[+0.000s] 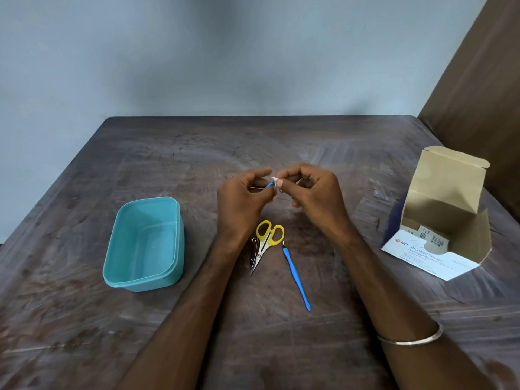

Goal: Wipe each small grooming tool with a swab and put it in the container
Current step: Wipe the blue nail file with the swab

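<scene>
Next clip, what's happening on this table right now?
A person is cleaning small grooming tools. The left hand holds a thin blue-handled tool while the right hand pinches a white swab against its tip. Yellow-handled scissors, a nail clipper partly under them and another blue tool lie on the table, not yet wiped. The teal container at left looks empty. An open box of alcohol swabs sits at right.
</scene>
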